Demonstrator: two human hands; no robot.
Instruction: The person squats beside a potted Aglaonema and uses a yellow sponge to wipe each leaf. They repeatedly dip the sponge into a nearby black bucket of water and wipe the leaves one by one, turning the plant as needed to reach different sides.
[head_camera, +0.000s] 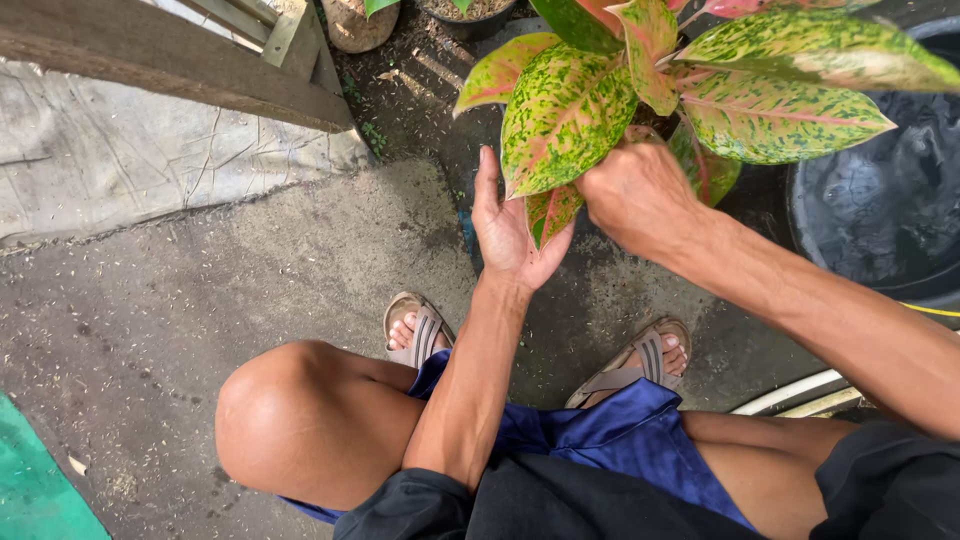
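Scene: seen from above, crouched on a dirt-strewn concrete floor (200, 290), sandalled feet (418, 335) apart, knees wide.
Plant: a leafy plant (640, 90) with green, pink-speckled leaves, top centre, directly ahead of both hands.
Left hand: left hand (508, 232) open, palm up, fingers spread apart, touching the underside of a low leaf; grip holding nothing.
Right hand: right hand (640, 195) curled in under the foliage; grip closed, on what cannot be told, leaves hiding the fingers.
Step in hand: judged as lifting and parting the lower leaves to get at the plant's base.
Next move calls for: a soft touch, leaves being easily creased.
Edges: dark water tub (885, 190) just right of the plant; wooden beam (170, 70) upper left.
Open room: bare floor to the left.
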